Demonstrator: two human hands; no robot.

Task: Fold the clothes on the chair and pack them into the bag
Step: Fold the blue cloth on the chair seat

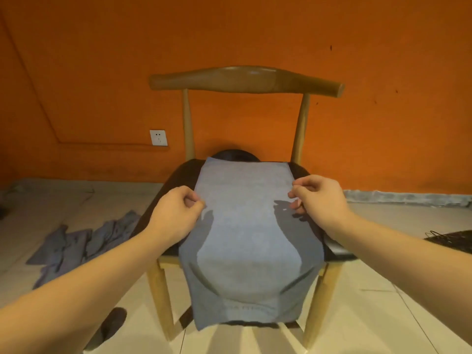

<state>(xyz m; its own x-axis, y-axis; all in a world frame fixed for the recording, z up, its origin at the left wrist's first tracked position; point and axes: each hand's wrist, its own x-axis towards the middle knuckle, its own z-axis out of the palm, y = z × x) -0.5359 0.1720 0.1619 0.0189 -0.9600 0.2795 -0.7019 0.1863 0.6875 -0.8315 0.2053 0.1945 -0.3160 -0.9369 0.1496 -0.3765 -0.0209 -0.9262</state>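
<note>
We cannot tell whether the dark thing (452, 241) outside our right grip (319, 198) is a bag. That grip and our left grip (176, 213) each pinch a side edge of the grey garment (245, 226) between them on the chair (245, 80). More grey clothes (76, 246) lie on the floor (383, 315) outside the left grip, and an orange wall (102, 60) stands beyond.

The single head-worn view looks forward and down from just behind the left grip (178, 208) and right grip (316, 198), near enough that both forearms run in from the bottom corners. It faces the chair (245, 80) square-on. The grey garment (245, 226) between the grips sits mid-frame, with the orange wall (102, 60) beyond them and the floor (383, 315) beneath, bowed by the wide lens at the edges.
</note>
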